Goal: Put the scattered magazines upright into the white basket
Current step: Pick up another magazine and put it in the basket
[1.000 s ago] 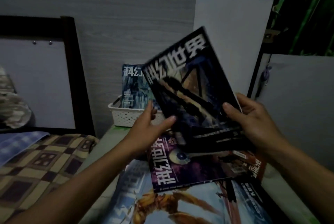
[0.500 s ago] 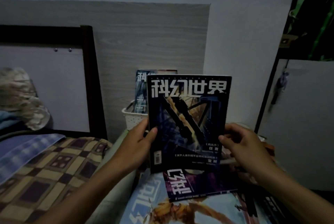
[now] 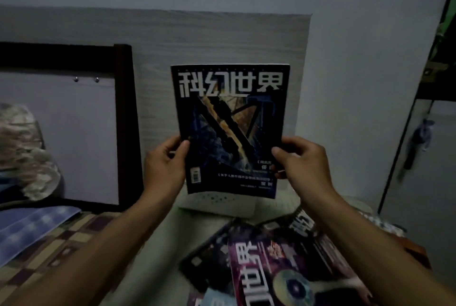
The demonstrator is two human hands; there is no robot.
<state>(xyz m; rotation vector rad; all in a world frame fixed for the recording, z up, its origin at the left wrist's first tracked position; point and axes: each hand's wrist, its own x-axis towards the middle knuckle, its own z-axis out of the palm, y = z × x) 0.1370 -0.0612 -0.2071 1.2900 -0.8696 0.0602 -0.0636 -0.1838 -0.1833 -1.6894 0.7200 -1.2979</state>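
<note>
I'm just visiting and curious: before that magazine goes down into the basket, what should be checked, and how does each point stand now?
1. Both hands hold it: left hand and right hand grip the dark magazine: ok.
2. Magazine upright: ok.
3. Held above the white basket: ok.
4. Free room inside the basket: cannot tell, the magazine hides it.
5. Other magazines remain, such as the purple magazine: not ok.
</note>
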